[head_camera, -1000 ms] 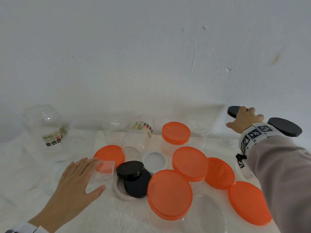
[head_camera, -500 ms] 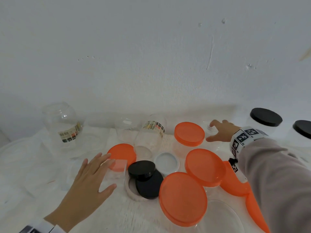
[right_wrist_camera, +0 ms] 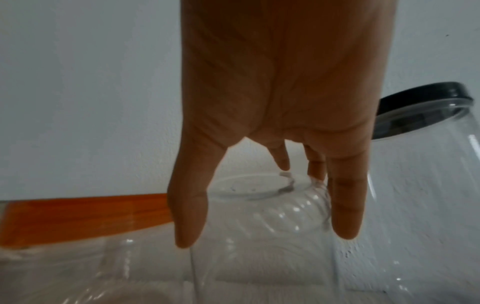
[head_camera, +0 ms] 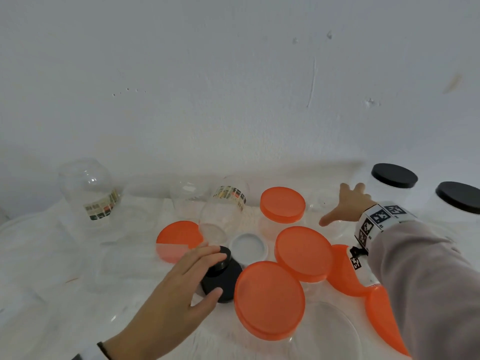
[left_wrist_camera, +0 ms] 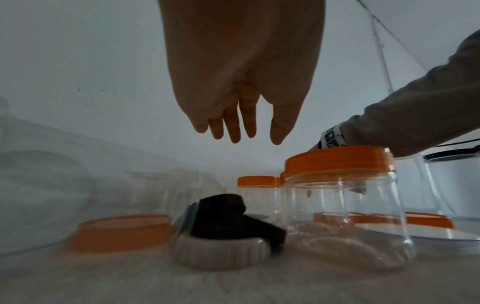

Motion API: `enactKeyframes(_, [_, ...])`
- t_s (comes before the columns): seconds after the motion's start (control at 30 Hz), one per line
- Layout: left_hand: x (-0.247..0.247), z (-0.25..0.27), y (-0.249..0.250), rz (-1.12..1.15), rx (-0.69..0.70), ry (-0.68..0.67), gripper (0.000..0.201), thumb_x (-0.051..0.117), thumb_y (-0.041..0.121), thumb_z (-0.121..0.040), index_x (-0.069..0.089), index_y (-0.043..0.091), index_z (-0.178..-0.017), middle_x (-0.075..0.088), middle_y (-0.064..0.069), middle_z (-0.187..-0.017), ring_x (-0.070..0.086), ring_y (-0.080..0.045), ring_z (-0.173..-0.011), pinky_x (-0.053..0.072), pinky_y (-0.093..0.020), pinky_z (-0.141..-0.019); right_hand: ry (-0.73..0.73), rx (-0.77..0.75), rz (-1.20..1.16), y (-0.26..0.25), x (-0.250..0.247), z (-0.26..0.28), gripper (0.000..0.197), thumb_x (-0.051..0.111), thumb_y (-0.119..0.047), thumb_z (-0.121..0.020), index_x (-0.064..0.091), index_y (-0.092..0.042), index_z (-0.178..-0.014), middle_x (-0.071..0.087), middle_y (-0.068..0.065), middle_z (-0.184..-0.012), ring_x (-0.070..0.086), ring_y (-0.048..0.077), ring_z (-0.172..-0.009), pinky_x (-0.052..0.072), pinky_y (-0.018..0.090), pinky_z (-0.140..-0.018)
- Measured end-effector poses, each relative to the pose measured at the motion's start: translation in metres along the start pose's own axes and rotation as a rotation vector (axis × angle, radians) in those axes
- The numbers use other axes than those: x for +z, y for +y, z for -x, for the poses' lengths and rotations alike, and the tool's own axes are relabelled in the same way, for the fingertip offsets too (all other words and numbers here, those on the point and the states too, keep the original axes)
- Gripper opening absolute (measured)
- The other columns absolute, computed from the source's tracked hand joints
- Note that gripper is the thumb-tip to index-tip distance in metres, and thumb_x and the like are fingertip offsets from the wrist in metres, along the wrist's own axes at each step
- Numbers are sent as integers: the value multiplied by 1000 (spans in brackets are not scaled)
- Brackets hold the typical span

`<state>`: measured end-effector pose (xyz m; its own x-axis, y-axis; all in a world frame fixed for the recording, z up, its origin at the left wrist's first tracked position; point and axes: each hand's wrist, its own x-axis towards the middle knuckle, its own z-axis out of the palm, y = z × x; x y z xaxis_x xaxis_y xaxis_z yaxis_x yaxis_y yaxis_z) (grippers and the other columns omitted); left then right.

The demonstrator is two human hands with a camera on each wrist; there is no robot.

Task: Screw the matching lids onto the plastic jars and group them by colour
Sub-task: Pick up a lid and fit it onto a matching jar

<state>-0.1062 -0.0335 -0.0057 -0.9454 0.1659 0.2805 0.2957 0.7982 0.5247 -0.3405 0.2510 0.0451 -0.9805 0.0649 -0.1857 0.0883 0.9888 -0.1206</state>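
Observation:
My left hand [head_camera: 205, 274] reaches with straight fingers over two loose black lids [head_camera: 223, 281], one stacked askew on the other. In the left wrist view the black lids [left_wrist_camera: 228, 218] lie on a white ribbed lid [left_wrist_camera: 221, 253], below my fingertips [left_wrist_camera: 233, 131]; I cannot tell if they touch. My right hand [head_camera: 337, 206] is spread at the back right over a clear lidless jar [right_wrist_camera: 259, 205]. Thumb and fingers [right_wrist_camera: 345, 205] straddle its sides, uncurled. Two black-lidded jars [head_camera: 394, 175] [head_camera: 459, 197] stand to the right of that hand.
Three orange-lidded jars [head_camera: 282, 203] [head_camera: 304, 253] [head_camera: 268, 300] crowd the middle. Loose orange lids [head_camera: 179, 240] [head_camera: 345, 271] and a white lid [head_camera: 248, 245] lie around them. Clear open jars [head_camera: 88, 188] [head_camera: 228, 203] stand at the back left near the wall.
My left hand has moved right, from a small clear container to the black lids. My right hand has left the black-lidded jar and come left to the clear open jar.

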Motion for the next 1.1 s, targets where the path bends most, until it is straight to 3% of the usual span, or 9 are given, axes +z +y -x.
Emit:
enactKeyframes(0.2, [17, -12, 49, 54, 87, -56, 42, 59, 36, -92, 37, 54, -123, 28, 43, -133, 11, 22, -132, -7, 6, -97, 88, -73, -30, 26, -6, 23, 101, 85, -48, -61, 30, -4, -133, 27, 11, -132, 36, 30, -117, 39, 34, -83])
enactKeyframes(0.3, [33, -21, 79, 142, 176, -108, 41, 60, 32, -92, 41, 53, -121, 24, 46, -133, 16, 21, -132, 7, 4, -100, 203, -159, -158, 42, -12, 39, 108, 86, -46, -59, 24, -5, -138, 28, 11, -132, 33, 30, -117, 33, 31, -84])
enactKeyframes(0.4, [57, -33, 108, 199, 250, -201, 37, 56, 32, -93, 47, 43, -127, 27, 41, -134, 15, 21, -132, 11, 4, -99, 261, -216, -396, 62, -21, 64, 122, 85, -50, -53, 11, -25, -147, 24, 5, -130, 31, 27, -119, 34, 37, -93])
enactKeyframes(0.5, [87, -50, 136, 178, 271, -309, 43, 52, 32, -95, 44, 33, -136, 32, 26, -141, 22, 13, -132, 10, 5, -98, 247, -247, -531, 85, -27, 95, 118, 84, -56, -46, 13, -44, -140, 23, -3, -119, 36, 22, -113, 36, 36, -93])
enactKeyframes(0.7, [147, -93, 185, 5, 202, -564, 65, 55, 35, -93, 27, 16, -149, 28, 2, -153, 30, -14, -138, 27, -29, -113, 229, -163, -570, 127, -18, 146, 125, 78, -69, -41, 20, -24, -143, 27, -11, -124, 36, 16, -125, 36, 31, -97])
enactKeyframes(0.77, [164, -105, 193, -52, 160, -650, 75, 56, 40, -92, 18, 13, -151, 20, -2, -156, 23, -18, -142, 24, -34, -114, 229, -137, -611, 141, -12, 158, 125, 73, -71, -40, 19, -26, -143, 27, -12, -126, 37, 15, -123, 34, 29, -92])
enactKeyframes(0.87, [188, -120, 199, -210, 138, -708, 88, 56, 51, -89, 11, 9, -151, 12, -7, -158, 11, -22, -146, 20, -39, -117, 270, -146, -674, 159, -7, 173, 115, 78, -61, -53, 11, -40, -143, 24, -11, -121, 32, 12, -119, 32, 30, -93])
enactKeyframes(0.97, [208, -127, 199, -352, 96, -705, 98, 58, 62, -82, 9, 12, -151, 7, -6, -160, 2, -27, -148, 15, -44, -119, 314, -118, -721, 175, -4, 184, 109, 80, -55, -59, 12, -38, -143, 21, -16, -121, 37, 12, -115, 32, 26, -91])
enactKeyframes(1.1, [214, -127, 196, -384, 59, -694, 101, 63, 63, -75, 10, 20, -150, 11, -6, -157, 6, -30, -145, 20, -45, -115, 364, -96, -782, 187, 1, 194, 105, 82, -54, -60, 17, -36, -141, 23, -15, -128, 42, 12, -113, 35, 25, -88])
